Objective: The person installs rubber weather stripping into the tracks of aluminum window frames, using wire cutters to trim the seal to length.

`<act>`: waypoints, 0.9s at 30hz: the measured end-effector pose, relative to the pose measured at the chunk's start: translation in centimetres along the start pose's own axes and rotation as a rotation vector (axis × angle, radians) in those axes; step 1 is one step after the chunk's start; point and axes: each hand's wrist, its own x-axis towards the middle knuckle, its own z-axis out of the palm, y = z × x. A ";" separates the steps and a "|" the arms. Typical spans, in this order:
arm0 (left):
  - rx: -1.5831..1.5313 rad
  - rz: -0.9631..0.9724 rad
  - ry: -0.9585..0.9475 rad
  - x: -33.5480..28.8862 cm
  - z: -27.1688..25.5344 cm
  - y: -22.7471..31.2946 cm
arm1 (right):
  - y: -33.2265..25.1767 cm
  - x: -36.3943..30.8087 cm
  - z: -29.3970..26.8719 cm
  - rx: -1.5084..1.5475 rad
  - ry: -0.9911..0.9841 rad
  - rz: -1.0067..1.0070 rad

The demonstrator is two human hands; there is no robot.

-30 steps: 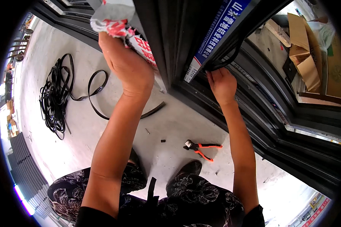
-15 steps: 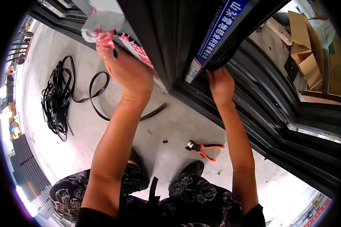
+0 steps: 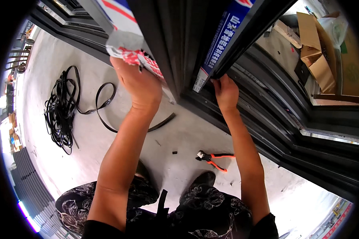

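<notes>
My left hand (image 3: 139, 84) is wrapped round the edge of an upright dark metal frame (image 3: 163, 44), beside torn red-and-white protective film (image 3: 141, 59). Its fingertips are hidden behind the frame. My right hand (image 3: 227, 92) is closed in a pinch at the inner corner. A black sealing strip (image 3: 226, 65) runs up from its fingertips along blue-and-white film (image 3: 223, 38) on the frame; the pinched end is mostly hidden by the fingers.
A tangle of black strip (image 3: 61, 113) lies on the pale floor at left, one loop reaching toward my left forearm. Orange-handled pliers (image 3: 214, 158) lie near my shoe (image 3: 205, 178). Lower frame rails (image 3: 275, 115) cross at right, with cardboard (image 3: 313, 51) beyond.
My right hand has moved slightly left and closer to the corner, and the black strip above it lies nearer the blue film. My left hand keeps its place on the frame as the view shifts slightly.
</notes>
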 end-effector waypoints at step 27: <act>-0.436 -0.251 0.017 1.6 1.4 2.1 | -2.8 2.6 -4.5 -0.131 0.011 -0.078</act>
